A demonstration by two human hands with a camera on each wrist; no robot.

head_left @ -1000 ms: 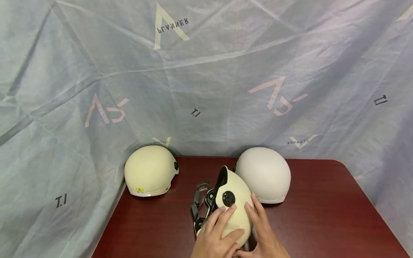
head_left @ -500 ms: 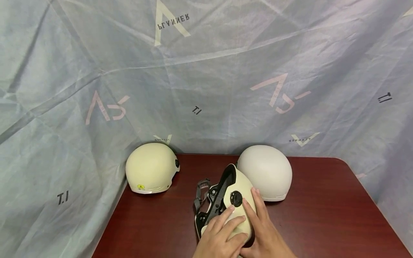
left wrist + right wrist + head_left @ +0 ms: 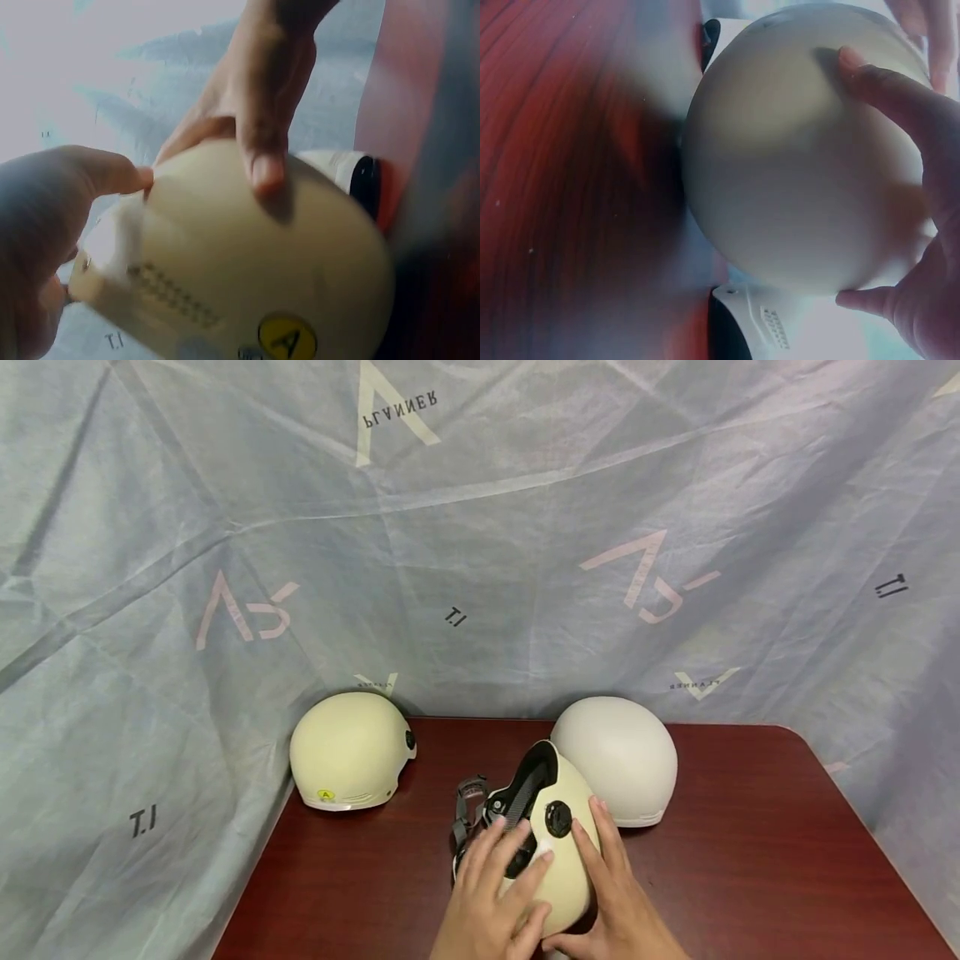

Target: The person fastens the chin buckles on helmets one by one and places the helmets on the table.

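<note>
- We have a red-brown table [image 3: 772, 852], grey printed cloth [image 3: 510, 560] behind; pale-yellow helmet [image 3: 348, 752] at the far left corner, white helmet [image 3: 618, 764] near the far edge.
- Cream helmet [image 3: 566, 881] tipped between side edges; right hand [image 3: 621, 897] grips it, left hand [image 3: 486, 897] spread loosely, thumb touching.
- Near edge cut off; we can't tell whether cream helmet meets table.

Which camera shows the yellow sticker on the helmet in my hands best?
The left wrist view: the yellow sticker faces the camera, its letter A readable. The head view shows the held helmet but not that sticker; the similar sticker there is on the left helmet. The right wrist view shows no sticker.
</note>
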